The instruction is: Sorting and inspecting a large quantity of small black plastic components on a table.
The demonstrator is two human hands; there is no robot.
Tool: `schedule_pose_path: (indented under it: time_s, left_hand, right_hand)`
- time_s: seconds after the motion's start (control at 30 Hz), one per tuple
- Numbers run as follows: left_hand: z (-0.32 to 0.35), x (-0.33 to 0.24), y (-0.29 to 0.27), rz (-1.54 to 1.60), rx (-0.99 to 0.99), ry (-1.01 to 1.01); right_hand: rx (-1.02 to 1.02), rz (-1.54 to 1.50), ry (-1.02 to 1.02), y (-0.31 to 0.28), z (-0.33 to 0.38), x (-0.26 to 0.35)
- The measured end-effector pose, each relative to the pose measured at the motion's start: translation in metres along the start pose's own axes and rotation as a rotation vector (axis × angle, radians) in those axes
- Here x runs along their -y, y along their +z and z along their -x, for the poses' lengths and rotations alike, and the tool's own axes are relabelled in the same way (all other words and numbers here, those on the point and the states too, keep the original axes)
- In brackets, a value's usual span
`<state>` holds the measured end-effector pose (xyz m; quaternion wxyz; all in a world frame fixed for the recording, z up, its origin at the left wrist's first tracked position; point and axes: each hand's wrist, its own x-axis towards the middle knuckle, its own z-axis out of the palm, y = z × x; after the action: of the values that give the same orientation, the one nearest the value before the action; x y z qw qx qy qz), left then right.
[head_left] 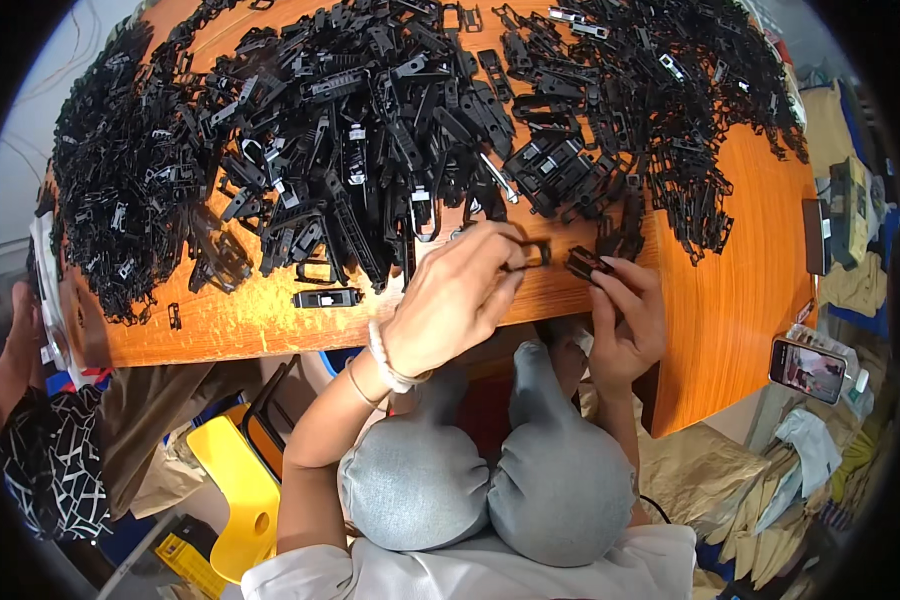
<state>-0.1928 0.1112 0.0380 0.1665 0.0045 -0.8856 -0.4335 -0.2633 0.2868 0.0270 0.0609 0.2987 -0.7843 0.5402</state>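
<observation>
Over the near edge of the table, my left hand (455, 295) pinches a small black plastic frame (538, 253) between thumb and fingers. A beaded bracelet and a thin bangle circle that wrist. Just to the right, my right hand (630, 322) grips a short black plastic clip-like part (586, 263) at its fingertips, with a reddish spot by the fingers. The two parts are close but apart. Behind my hands lies a big heap of black plastic parts (370, 110). One separate black piece with a light window (327, 299) rests left of my left hand.
The orange-brown wooden table (740, 290) carries more heaps of small black frames (120, 220) at left and right. A phone (808, 370) stands off the right edge. A yellow chair (235, 490) is below left, near another person's patterned clothing (55, 460).
</observation>
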Motion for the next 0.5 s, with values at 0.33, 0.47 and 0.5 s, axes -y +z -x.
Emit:
schedule_pose_path:
  time_s: [0.33, 0.47, 0.5]
  left_hand:
    - [0.012, -0.011, -0.004, 0.332, -0.114, -0.242]
    - [0.016, -0.002, -0.006, 0.34, -0.038, -0.142]
    - [0.02, 0.0, -0.006, 0.336, -0.041, -0.144]
  right_hand:
    - [0.312, -0.041, -0.168, 0.014, -0.013, 0.0]
    - [0.332, -0.021, -0.221, 0.014, -0.014, 0.001]
    - [0.352, -0.06, -0.197, 0.016, -0.015, 0.004]
